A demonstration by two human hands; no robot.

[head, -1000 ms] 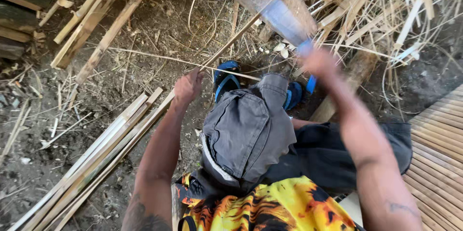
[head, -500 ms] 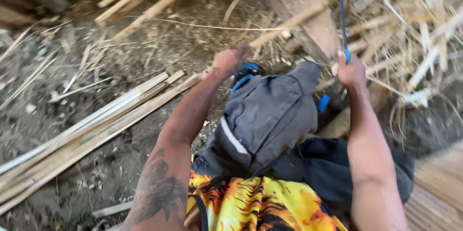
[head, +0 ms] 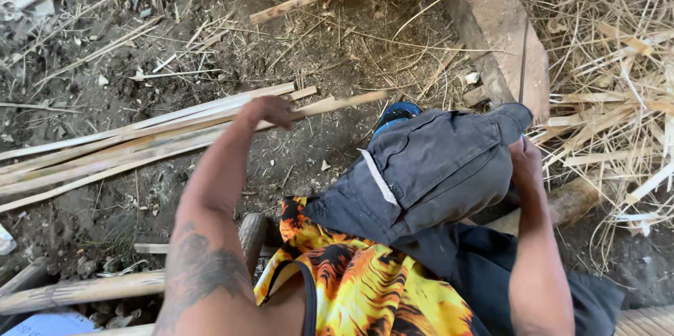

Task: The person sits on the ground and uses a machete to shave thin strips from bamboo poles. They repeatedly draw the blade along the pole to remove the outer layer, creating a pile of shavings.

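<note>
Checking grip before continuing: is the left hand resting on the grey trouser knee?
No, the left hand is out over the long pale split bamboo strips on the dirt, away from the grey trouser knee.

pale split bamboo strips (head: 140, 141), rough matt wood block (head: 500, 30)

The person wears a sleeveless top (head: 365, 287) printed in orange, yellow and black. Grey trousers (head: 435, 167) cover the knee. A tattoo (head: 200, 273) marks the left arm.

My left hand (head: 270, 108) swung out left from above the knee and closed on a bamboo strip (head: 330, 103) at the pile of slats (head: 126, 143). My right hand (head: 525, 157) dropped behind the knee, and the raised blade (head: 523, 62) now showed only edge-on.
</note>
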